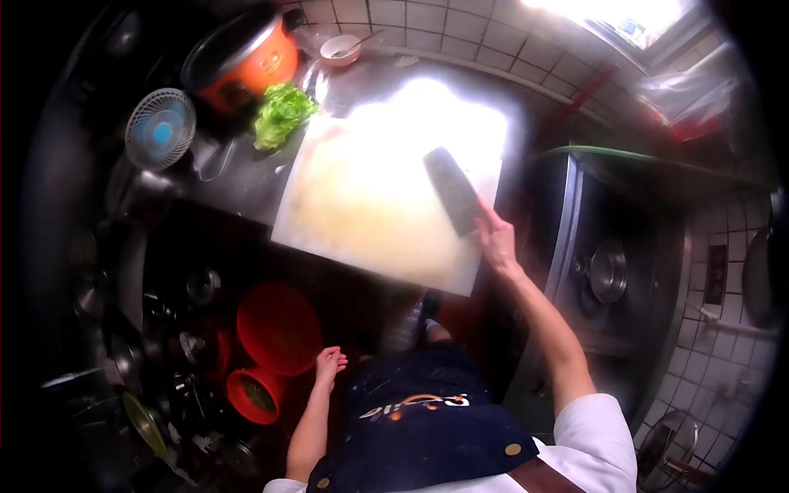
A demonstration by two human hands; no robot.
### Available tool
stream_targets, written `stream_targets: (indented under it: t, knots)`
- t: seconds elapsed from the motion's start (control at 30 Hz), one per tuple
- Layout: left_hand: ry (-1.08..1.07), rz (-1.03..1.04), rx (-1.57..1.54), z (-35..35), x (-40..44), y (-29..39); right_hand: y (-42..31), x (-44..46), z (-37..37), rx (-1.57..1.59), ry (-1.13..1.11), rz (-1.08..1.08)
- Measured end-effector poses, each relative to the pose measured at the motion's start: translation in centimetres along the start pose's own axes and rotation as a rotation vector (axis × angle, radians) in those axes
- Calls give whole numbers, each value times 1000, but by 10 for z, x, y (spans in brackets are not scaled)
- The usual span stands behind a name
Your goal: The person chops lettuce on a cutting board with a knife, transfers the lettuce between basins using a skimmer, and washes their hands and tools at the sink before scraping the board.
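Note:
My right hand (pixel 496 238) is wrapped round the handle of a cleaver (pixel 452 189), whose broad dark blade lies over the right part of a large white cutting board (pixel 320 193). Whether the blade touches the board, I cannot tell. Strong glare washes out the board's far side. My left hand (pixel 331 363) hangs low beside my dark apron, its fingers loosely curled with nothing visible in them. Near it stand a red tub (pixel 279 329) and a smaller red bucket (pixel 261 401) with something green inside. Beyond the board's left corner lies a head of lettuce (pixel 282 116).
An orange pot or cooker (pixel 261 66) stands at the back left, beside a small bowl (pixel 340 51) with a utensil in it. A round fan-like grille (pixel 161 129) is at the left. On the right, a metal sink (pixel 569 222) holds a metal pan (pixel 609 271), with a green hose (pixel 608 151) above.

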State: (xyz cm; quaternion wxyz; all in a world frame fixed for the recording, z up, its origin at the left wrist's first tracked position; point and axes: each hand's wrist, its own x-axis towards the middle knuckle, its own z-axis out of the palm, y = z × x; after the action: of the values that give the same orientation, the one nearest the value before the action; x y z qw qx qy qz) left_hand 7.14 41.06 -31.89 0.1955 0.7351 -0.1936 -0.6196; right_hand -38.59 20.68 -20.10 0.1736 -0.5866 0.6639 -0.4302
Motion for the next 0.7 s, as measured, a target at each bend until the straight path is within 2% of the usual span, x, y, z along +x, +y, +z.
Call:
stream_targets:
  t: [0.03,0.07,0.17,0.23,0.3,0.33,0.4,0.43,0.47,0.5,0.53,0.57,0.63,0.7]
  knots:
    - [-8,7,10,1,0,-1,-6,-10,6,-24,-171,172]
    - [-17,18,20,2,-1,-3,-1,-26,25,82,-141,46]
    - [13,19,15,-2,-2,-6,-51,-56,33,-82,-405,-20]
    - [37,7,-19,-11,-5,-18,-58,-78,43,10,-457,-130]
    - [43,-11,-21,-21,-5,-29,-67,-85,34,19,-411,-172]
    - [60,-17,-31,-27,-8,-35,-64,-85,26,74,-410,-30]
    - [92,-38,-45,-36,-12,-50,-46,-68,6,105,-256,260]
    - [108,-51,-50,-40,-15,-57,-48,-51,-8,138,-50,242]
    - [117,-67,-54,-42,-16,-65,-17,-38,-14,44,87,198]
    - [114,-81,-49,-44,-18,-73,-4,-26,-24,18,161,300]
    - [112,-95,-46,-43,-18,-79,16,-13,-31,-15,137,445]
    - [116,-110,-46,-44,-20,-85,40,-5,-27,30,168,428]
    - [119,-130,-45,-41,-24,-91,36,11,-15,29,158,388]
    - [124,-140,-30,-37,-26,-94,37,32,14,-204,218,-122]
